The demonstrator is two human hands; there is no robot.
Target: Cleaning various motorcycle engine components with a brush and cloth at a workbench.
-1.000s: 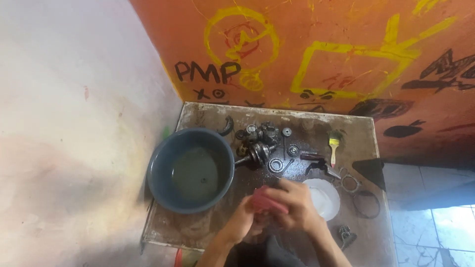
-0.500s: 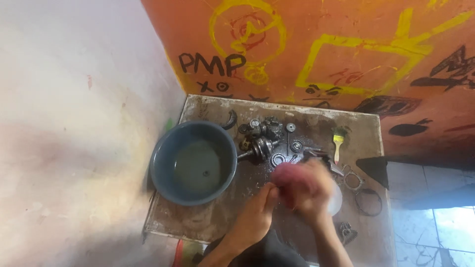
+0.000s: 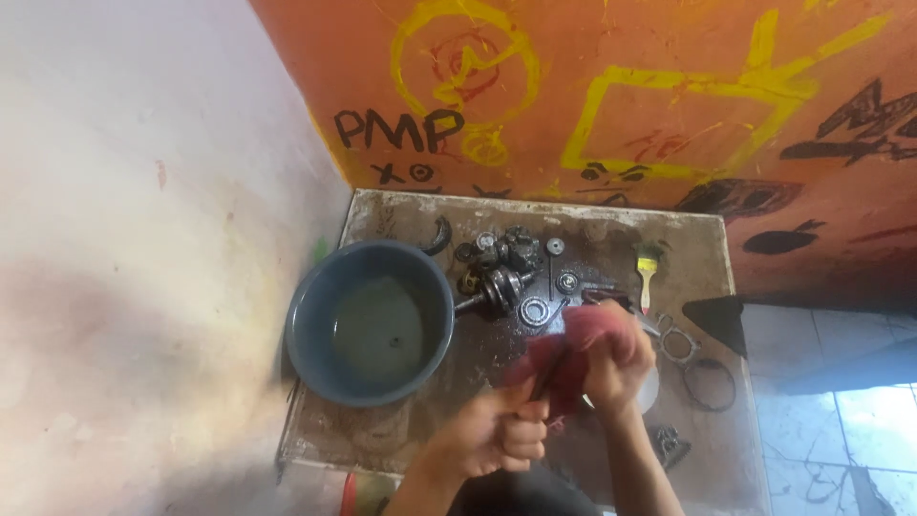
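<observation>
My right hand is closed around a red rag above the middle of a dirty stone worktop. My left hand, just below and to the left, grips a thin dark part that runs up into the rag. Beyond the hands lie dark metal engine parts: a shaft, gears and rings. What the rag covers is hidden.
A blue basin of murky liquid stands at the left of the worktop. A yellow-handled brush lies at the back right, with metal rings and a gasket near it. An orange painted wall rises behind, and a white wall stands at the left.
Both hands have risen farther from me with the rag. The left hand has slid down to grip the dark part. The camera has shifted slightly.
</observation>
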